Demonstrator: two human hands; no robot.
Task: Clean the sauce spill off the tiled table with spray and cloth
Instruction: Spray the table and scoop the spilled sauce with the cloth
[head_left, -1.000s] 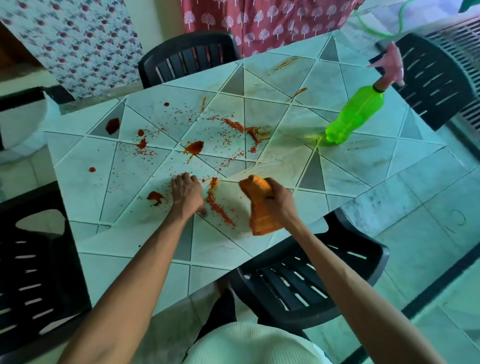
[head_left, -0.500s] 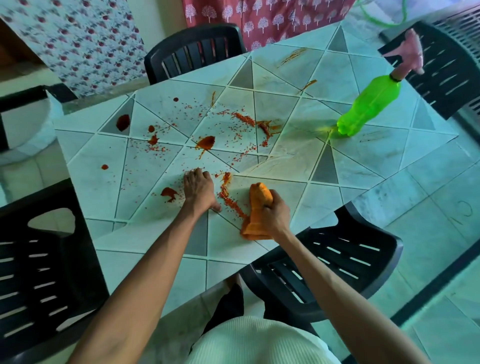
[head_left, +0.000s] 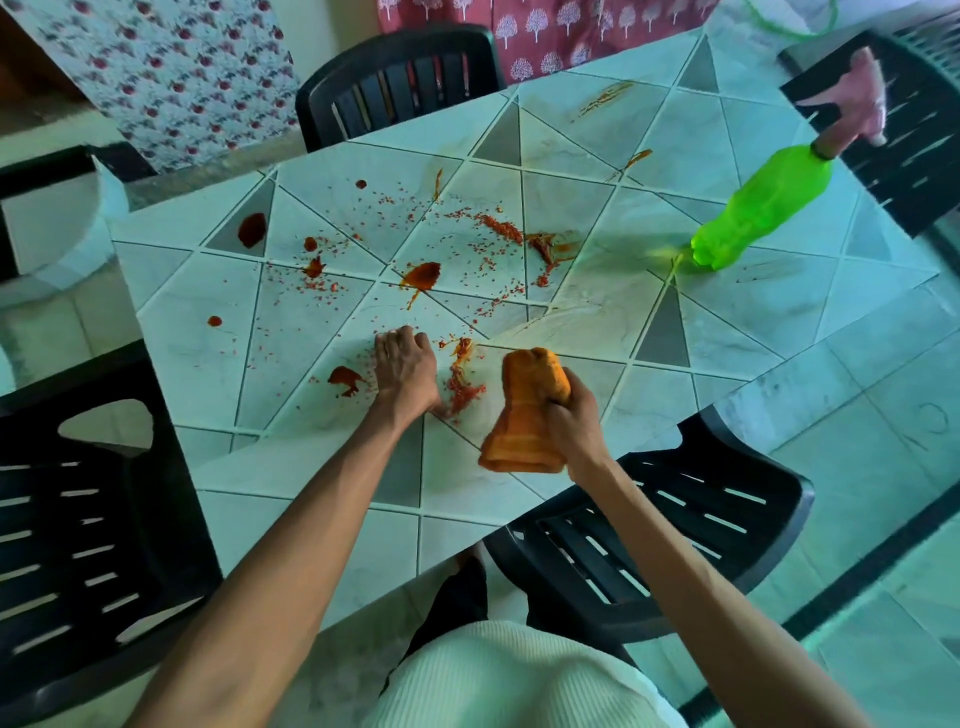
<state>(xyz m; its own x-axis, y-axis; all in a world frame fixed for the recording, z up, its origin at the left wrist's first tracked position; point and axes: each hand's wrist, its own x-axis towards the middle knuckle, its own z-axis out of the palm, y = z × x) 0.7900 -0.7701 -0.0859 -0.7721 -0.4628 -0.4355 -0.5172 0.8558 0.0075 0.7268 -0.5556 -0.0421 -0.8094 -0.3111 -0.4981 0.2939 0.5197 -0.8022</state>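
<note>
Red sauce (head_left: 422, 274) lies in blobs and specks across the middle and left of the tiled table (head_left: 291, 467). My right hand (head_left: 574, 415) grips a bunched orange cloth (head_left: 530, 410) at the table's near side, just right of a sauce streak (head_left: 462, 384). My left hand (head_left: 405, 371) rests on the tiles with fingers curled under, between that streak and another blob (head_left: 345, 378). A green spray bottle (head_left: 763, 208) with a pink trigger head stands at the table's right side, apart from both hands.
Black plastic chairs stand around the table: one at the far side (head_left: 400, 83), one at the left (head_left: 88, 519), one under the near right edge (head_left: 675, 525), one at the far right (head_left: 909, 130). Patterned curtains hang behind. The floor is pale tile.
My right hand has shifted the cloth slightly along the near side, next to the sauce streak. My left hand stays planted on the tiles. The view has tilted a little.
</note>
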